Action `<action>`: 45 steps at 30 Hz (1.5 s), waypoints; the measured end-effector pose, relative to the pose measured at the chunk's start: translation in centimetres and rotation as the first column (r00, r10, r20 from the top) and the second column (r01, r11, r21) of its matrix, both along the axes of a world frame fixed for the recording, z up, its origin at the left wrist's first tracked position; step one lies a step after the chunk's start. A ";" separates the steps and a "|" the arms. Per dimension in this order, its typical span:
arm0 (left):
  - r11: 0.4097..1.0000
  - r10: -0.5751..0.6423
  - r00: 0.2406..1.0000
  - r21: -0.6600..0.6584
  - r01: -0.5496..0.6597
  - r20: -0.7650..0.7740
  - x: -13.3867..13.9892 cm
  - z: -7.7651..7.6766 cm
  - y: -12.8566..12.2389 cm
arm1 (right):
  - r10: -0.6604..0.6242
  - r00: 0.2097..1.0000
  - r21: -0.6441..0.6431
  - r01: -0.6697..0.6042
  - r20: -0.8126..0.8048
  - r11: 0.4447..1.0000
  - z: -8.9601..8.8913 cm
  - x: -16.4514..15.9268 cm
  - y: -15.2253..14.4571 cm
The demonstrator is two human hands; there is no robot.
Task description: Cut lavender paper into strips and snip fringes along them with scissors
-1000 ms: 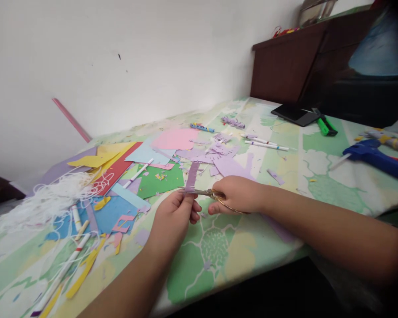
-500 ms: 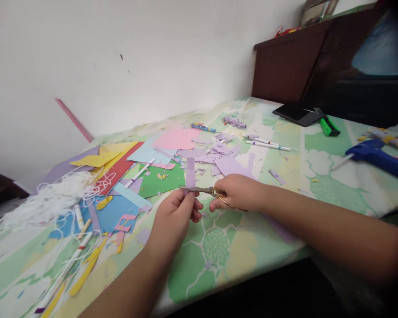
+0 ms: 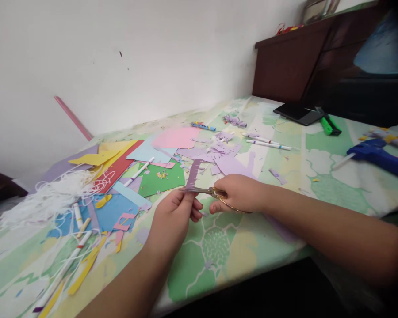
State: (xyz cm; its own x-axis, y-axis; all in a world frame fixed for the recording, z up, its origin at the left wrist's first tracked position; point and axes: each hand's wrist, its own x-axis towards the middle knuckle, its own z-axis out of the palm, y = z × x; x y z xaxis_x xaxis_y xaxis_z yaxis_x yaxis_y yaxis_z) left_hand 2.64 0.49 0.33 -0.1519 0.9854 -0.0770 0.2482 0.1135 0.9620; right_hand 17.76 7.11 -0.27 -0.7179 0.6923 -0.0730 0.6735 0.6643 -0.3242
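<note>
The left hand [image 3: 174, 216] pinches the lower end of a purple paper strip [image 3: 193, 174] between thumb and fingers, so the strip stands up just above the hand. The right hand [image 3: 240, 193] is closed around the handles of a pair of scissors [image 3: 204, 191], whose blades reach left and meet the strip right above the left fingers. Beyond both hands lie purple scraps [image 3: 219, 152], a green sheet [image 3: 162, 176] and, to the left, white string [image 3: 49, 196].
</note>
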 end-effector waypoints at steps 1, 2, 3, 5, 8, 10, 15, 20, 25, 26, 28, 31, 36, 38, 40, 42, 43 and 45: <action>1.000 -0.001 1.000 -0.001 0.001 0.001 0.0 0.0 0.0 | -0.002 1.000 0.003 0.002 0.001 1.000 0.0 0.0 0.0; 1.000 -0.003 1.000 -0.003 0.003 -0.001 0.0 0.0 0.0 | -0.007 1.000 0.011 0.007 0.001 1.000 0.0 -0.1 0.0; 1.000 -0.001 1.000 -0.004 0.001 -0.005 0.0 0.0 0.0 | -0.012 1.000 0.019 0.011 0.003 1.000 0.1 -0.1 0.0; 1.000 0.007 1.000 -0.001 -0.007 -0.014 0.0 -0.1 0.0 | -0.020 1.000 0.036 0.020 0.003 0.999 0.1 -0.2 0.0; 1.000 0.019 1.000 0.001 -0.019 -0.018 -0.1 -0.2 0.0 | -0.020 1.000 0.038 0.019 0.005 0.999 0.0 -0.2 0.0; 1.000 0.011 1.000 0.008 -0.010 -0.022 -0.1 -0.3 0.0 | -0.021 1.000 0.040 0.021 0.002 0.999 0.0 -0.2 0.0; 1.000 0.007 0.999 0.014 -0.008 0.035 -0.1 -0.3 0.0 | -0.038 0.999 0.049 0.038 0.000 0.998 0.0 -0.3 0.1; 1.000 0.006 0.995 0.022 -0.008 0.098 -0.1 -0.5 0.0 | -0.057 0.998 0.050 0.056 0.003 0.997 0.0 -0.3 0.2; 0.998 0.059 0.994 0.018 -0.061 0.097 -0.3 -0.6 0.1 | -0.059 0.998 0.054 0.060 -0.011 0.997 -0.1 0.0 0.1; 0.997 0.075 0.993 0.013 -0.077 0.095 -0.3 -0.7 0.1 | -0.049 0.999 0.055 0.050 -0.018 0.997 -0.1 0.0 0.0; 0.996 0.091 0.992 0.003 -0.091 0.088 -0.3 -0.7 0.2 | -0.029 0.999 0.051 0.029 -0.020 0.998 -0.2 0.0 -0.1; 0.997 0.082 0.993 -0.007 -0.081 0.085 -0.1 -0.7 0.2 | -0.010 1.000 0.040 0.010 -0.017 0.999 -0.2 -0.1 -0.1; 0.997 0.077 0.995 -0.013 -0.077 0.058 0.2 -0.6 0.1 | -0.004 1.000 0.043 0.004 -0.010 0.999 -0.4 -0.2 0.0; 0.997 0.081 0.996 0.000 -0.081 0.032 0.3 -0.5 0.0 | 0.001 1.000 0.052 -0.001 -0.010 0.999 -0.4 -0.1 0.1; 0.996 0.085 0.996 0.009 -0.085 -0.001 0.4 -0.3 -0.1 | 0.006 1.000 0.069 -0.005 -0.013 0.998 -0.4 -0.1 0.1; 0.997 0.083 0.996 0.008 -0.083 -0.029 0.4 -0.1 -0.2 | 0.001 1.000 0.082 0.000 -0.013 0.997 -0.4 -0.1 0.1; 0.997 0.082 0.996 0.005 -0.082 -0.038 0.4 0.0 -0.2 | -0.003 1.000 0.083 0.004 -0.011 0.997 -0.4 -0.2 0.0; 0.997 0.083 0.996 0.004 -0.083 -0.041 0.4 0.1 -0.2 | -0.014 1.000 0.086 0.014 -0.010 0.996 -0.3 -0.2 0.0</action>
